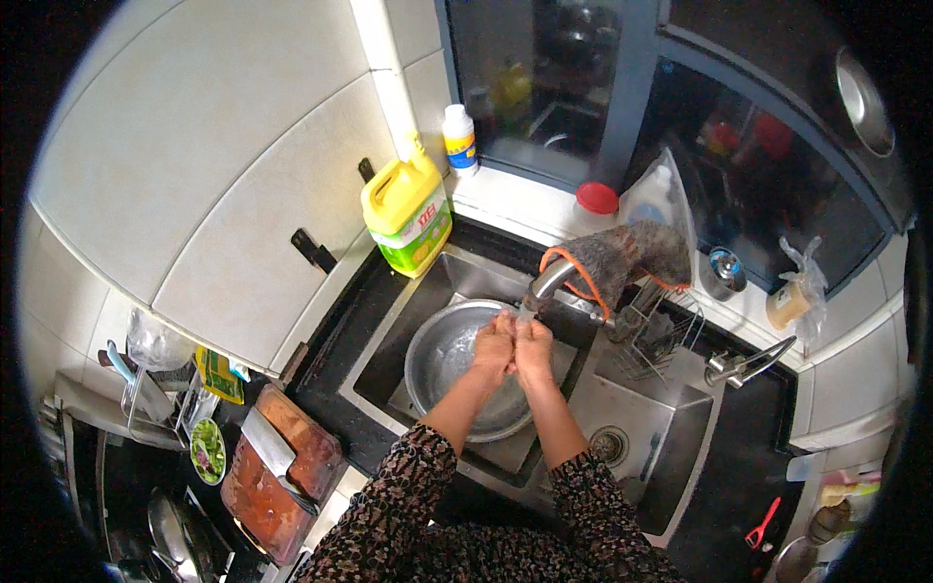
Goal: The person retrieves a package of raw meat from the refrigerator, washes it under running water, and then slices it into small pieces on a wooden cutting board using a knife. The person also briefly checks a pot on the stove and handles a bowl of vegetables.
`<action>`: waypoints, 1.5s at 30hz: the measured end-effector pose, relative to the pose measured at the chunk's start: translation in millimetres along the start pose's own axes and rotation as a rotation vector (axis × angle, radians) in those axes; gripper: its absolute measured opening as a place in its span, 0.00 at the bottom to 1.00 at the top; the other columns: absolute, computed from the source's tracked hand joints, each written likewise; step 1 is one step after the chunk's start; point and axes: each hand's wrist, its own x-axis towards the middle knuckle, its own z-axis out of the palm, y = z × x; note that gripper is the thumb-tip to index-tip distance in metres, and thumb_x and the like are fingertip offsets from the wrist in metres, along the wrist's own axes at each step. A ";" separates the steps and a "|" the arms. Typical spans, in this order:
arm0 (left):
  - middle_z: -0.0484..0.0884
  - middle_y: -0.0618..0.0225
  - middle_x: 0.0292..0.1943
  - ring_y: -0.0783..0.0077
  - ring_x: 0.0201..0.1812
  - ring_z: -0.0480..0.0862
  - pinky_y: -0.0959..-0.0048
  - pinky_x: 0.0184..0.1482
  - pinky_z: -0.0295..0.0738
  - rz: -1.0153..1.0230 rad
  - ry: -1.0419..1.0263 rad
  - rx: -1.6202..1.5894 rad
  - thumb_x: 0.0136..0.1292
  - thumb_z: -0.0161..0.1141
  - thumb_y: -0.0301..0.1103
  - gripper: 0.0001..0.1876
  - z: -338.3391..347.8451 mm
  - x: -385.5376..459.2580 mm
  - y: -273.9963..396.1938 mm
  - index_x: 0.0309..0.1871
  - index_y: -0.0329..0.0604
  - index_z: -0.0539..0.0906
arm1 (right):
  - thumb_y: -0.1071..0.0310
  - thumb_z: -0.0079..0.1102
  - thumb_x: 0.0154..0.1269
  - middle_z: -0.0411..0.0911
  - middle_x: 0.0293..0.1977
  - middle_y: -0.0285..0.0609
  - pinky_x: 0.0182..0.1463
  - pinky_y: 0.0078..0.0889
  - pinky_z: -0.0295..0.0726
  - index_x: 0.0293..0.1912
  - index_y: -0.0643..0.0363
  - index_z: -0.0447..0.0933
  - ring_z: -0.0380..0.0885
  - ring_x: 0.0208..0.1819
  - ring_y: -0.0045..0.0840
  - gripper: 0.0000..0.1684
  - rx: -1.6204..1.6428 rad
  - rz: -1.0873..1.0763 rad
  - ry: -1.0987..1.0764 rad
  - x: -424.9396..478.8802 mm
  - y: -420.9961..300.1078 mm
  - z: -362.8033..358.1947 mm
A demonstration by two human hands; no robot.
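Note:
My left hand and my right hand are pressed together under the metal faucet spout. Water seems to run onto them from the spout. Below them, a round metal basin stands in the left bowl of the stainless steel sink. The basin holds some water. A grey cloth with orange edging drapes over the faucet. The fingers overlap, so anything small between my palms is hidden.
A yellow detergent jug stands behind the sink's left corner. At left, a cleaver lies on a cutting board beside a bowl of chopped greens. A wire rack stands behind the right bowl; a red peeler lies on the right counter.

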 end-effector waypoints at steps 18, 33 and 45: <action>0.85 0.68 0.47 0.74 0.45 0.85 0.71 0.42 0.84 0.040 -0.287 -0.159 0.69 0.61 0.27 0.19 -20.8 16.5 -21.6 0.63 0.47 0.78 | 0.72 0.61 0.66 0.80 0.25 0.44 0.33 0.33 0.78 0.35 0.67 0.79 0.79 0.26 0.17 0.07 -0.690 -0.543 0.038 -10.1 -16.3 -28.3; 0.86 0.61 0.44 0.64 0.43 0.88 0.65 0.44 0.85 0.665 -0.068 0.323 0.64 0.65 0.23 0.13 -14.8 29.9 -36.0 0.51 0.43 0.79 | 0.74 0.47 0.77 0.84 0.40 0.45 0.30 0.28 0.85 0.61 0.60 0.73 0.87 0.30 0.28 0.17 -0.291 -0.084 -0.235 -12.3 -19.1 -56.6; 0.84 0.55 0.42 0.53 0.43 0.86 0.56 0.44 0.81 0.897 0.029 0.951 0.64 0.62 0.25 0.09 -5.7 -32.9 -11.7 0.47 0.44 0.80 | 0.55 0.50 0.79 0.65 0.72 0.60 0.77 0.43 0.59 0.74 0.68 0.60 0.64 0.74 0.47 0.35 -0.901 -0.319 0.097 59.1 -9.3 -121.2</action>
